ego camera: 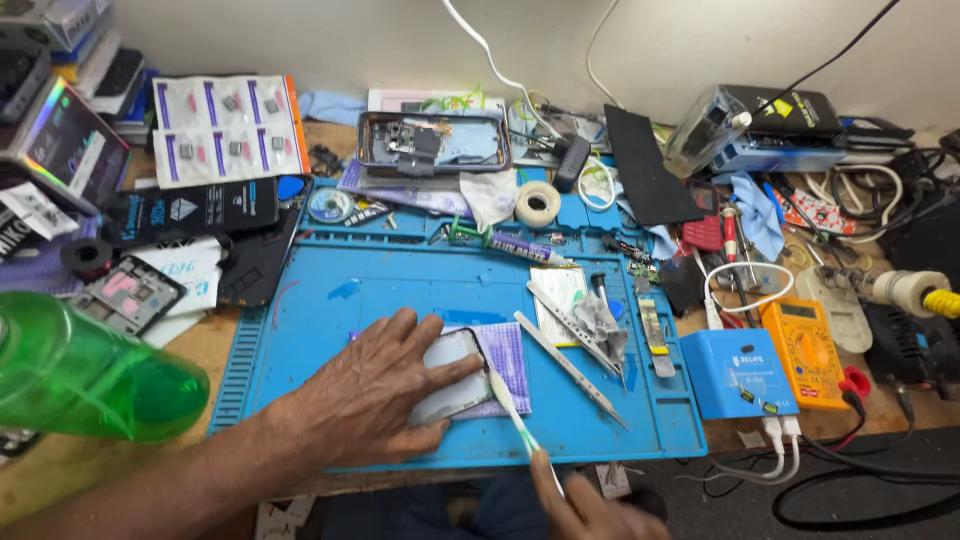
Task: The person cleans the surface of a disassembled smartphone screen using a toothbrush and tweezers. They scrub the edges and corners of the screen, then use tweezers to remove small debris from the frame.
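My left hand [370,395] lies flat on a phone [452,375] that rests on a purple cloth [508,360] on the blue work mat [400,285]; thumb and fingers press its left half. My right hand [580,505], at the bottom edge, grips the handle of a white and green toothbrush [510,410]. The brush head touches the phone's right edge. Only part of the right hand shows.
Tweezers [570,365] and more small tools lie on the mat right of the phone. A green plastic bottle [80,375] lies at the left. An opened phone frame [435,142], tape roll [537,203], orange multimeter [810,350], blue box [735,372] and cables crowd the back and right.
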